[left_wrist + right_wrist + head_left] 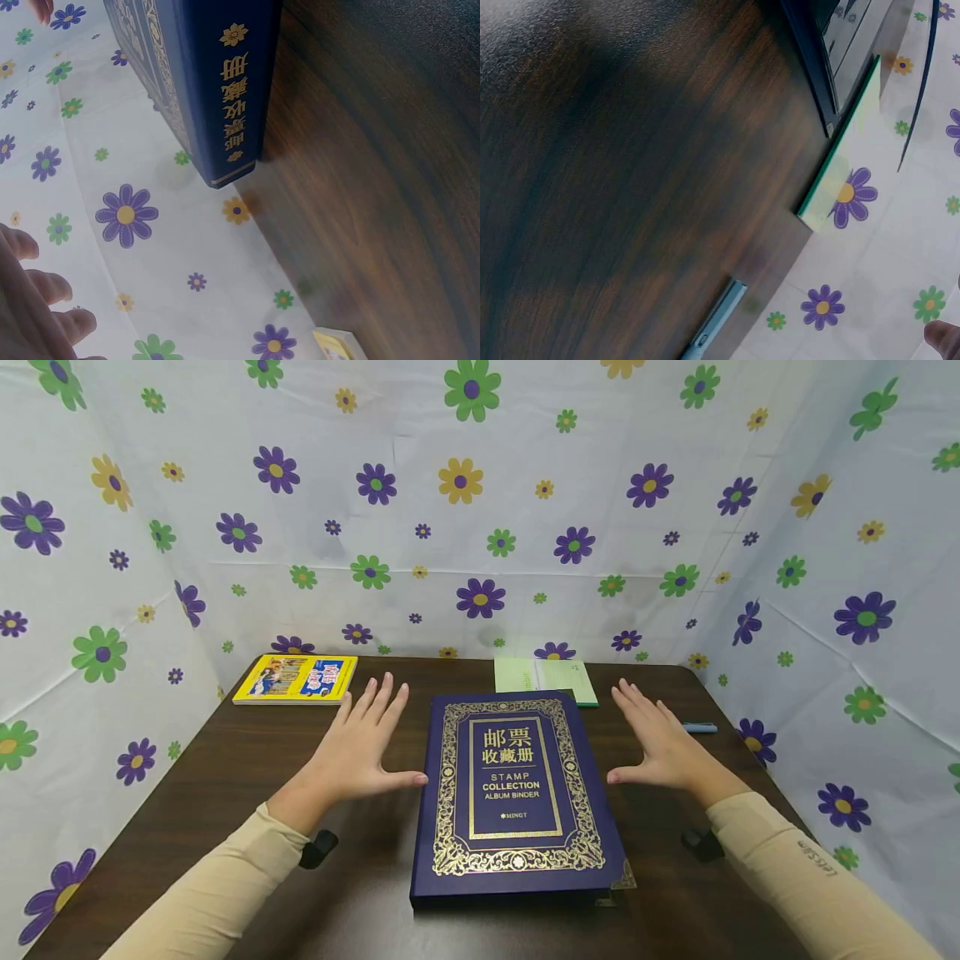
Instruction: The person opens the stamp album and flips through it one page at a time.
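A dark blue stamp album binder [514, 793] with gold ornament lies shut in the middle of the dark wooden table [225, 793]. My left hand [367, 745] hovers flat just left of it, fingers spread, thumb tip near the album's left edge. On the other side my right hand [654, 743] is held the same way, palm down, holding nothing. The left wrist view shows the album's spine [225, 90] and my fingertips [45, 289]. In the right wrist view only one fingertip [943, 339] shows at the corner.
A yellow booklet [297, 679] lies at the back left of the table. A green-and-white leaflet [545, 677] lies behind the album. A blue pen [699, 727] rests near the right edge. Flowered cloth [480, 510] walls the table on three sides.
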The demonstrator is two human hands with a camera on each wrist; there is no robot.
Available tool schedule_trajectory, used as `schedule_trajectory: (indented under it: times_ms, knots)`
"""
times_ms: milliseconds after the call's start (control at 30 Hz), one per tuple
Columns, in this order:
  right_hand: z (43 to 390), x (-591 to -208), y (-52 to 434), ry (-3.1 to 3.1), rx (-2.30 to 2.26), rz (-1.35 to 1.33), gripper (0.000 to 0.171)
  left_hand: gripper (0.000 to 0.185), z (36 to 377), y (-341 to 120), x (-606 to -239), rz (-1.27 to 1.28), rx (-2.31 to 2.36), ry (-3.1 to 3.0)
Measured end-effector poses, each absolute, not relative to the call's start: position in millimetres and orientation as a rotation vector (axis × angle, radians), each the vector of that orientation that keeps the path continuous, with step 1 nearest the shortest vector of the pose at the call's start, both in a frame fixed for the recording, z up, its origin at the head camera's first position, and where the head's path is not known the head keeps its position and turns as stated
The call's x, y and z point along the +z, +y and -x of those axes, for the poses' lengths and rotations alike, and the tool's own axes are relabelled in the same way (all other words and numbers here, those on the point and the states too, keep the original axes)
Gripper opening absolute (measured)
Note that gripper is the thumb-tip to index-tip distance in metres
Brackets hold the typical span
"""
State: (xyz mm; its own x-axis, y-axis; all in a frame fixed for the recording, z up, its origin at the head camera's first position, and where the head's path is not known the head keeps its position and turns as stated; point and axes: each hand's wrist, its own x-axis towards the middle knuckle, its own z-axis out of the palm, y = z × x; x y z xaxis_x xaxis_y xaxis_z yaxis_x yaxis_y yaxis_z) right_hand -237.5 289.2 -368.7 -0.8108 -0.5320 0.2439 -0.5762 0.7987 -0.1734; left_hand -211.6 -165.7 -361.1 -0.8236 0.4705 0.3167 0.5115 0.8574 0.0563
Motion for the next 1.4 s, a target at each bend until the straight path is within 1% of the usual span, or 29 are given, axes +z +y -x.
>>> schedule_trajectory:
  times_ms: [233, 300, 367, 433, 500, 567, 633, 667, 733, 833, 933, 1100, 1167, 1267, 1333, 1400]
  knots:
    - [237.7, -374.6, 294.8, -2.811, 0.362, -0.862, 0.119, 0.118, 214.6, -167.0, -364.3, 0.738, -0.191, -2.751]
    - [237.1, -376.3, 296.5, -2.830, 0.389, -0.849, 0.115, 0.118, 214.0, -167.1, -364.6, 0.733, -0.190, -2.756]
    - [236.2, -377.6, 296.9, -2.862, 0.461, -0.795, 0.106, 0.116, 212.4, -165.6, -364.4, 0.732, -0.204, -2.761]
    - [236.0, -379.6, 294.8, -2.899, 0.605, -0.691, 0.091, 0.112, 207.3, -160.8, -364.3, 0.722, -0.241, -2.769]
    - [236.1, -381.7, 289.9, -2.924, 0.814, -0.525, 0.075, 0.105, 196.9, -151.2, -365.9, 0.716, -0.308, -2.774]
    - [236.8, -384.5, 283.3, -2.928, 1.036, -0.339, 0.067, 0.098, 180.8, -137.1, -370.1, 0.726, -0.392, -2.794]
    - [239.5, -388.8, 276.5, -2.919, 1.233, -0.172, 0.069, 0.096, 162.2, -121.2, -378.2, 0.765, -0.458, -2.827]
    - [240.9, -390.8, 273.3, -2.916, 1.313, -0.100, 0.071, 0.098, 153.1, -113.6, -382.7, 0.795, -0.483, -2.848]
    - [244.8, -396.3, 267.6, -2.917, 1.440, -0.003, 0.074, 0.106, 137.5, -100.8, -392.9, 0.859, -0.501, -2.902]
    - [249.5, -403.6, 260.0, -2.918, 1.552, 0.056, 0.071, 0.117, 123.5, -88.7, -406.7, 0.949, -0.449, -2.953]
    - [251.2, -409.8, 253.9, -2.904, 1.625, 0.048, 0.060, 0.115, 119.1, -84.0, -415.5, 0.992, -0.345, -2.941]
    - [248.4, -412.3, 247.9, -2.903, 1.661, -0.044, 0.040, 0.101, 119.6, -83.2, -419.0, 0.988, -0.248, -2.886]
    - [246.8, -408.7, 245.2, -2.851, 1.730, -0.068, 0.036, 0.098, 120.4, -83.8, -418.5, 0.992, -0.245, -2.875]
    - [244.2, -398.7, 240.9, -2.620, 1.982, -0.119, 0.031, 0.095, 120.9, -85.9, -416.8, 1.001, -0.310, -2.856]
    - [243.2, -392.6, 239.6, -2.422, 2.173, -0.253, 0.028, 0.094, 121.6, -88.2, -415.7, 1.014, -0.376, -2.824]
    - [243.0, -390.0, 240.2, -2.336, 2.235, -0.435, 0.027, 0.093, 122.0, -90.9, -415.3, 1.031, -0.429, -2.788]
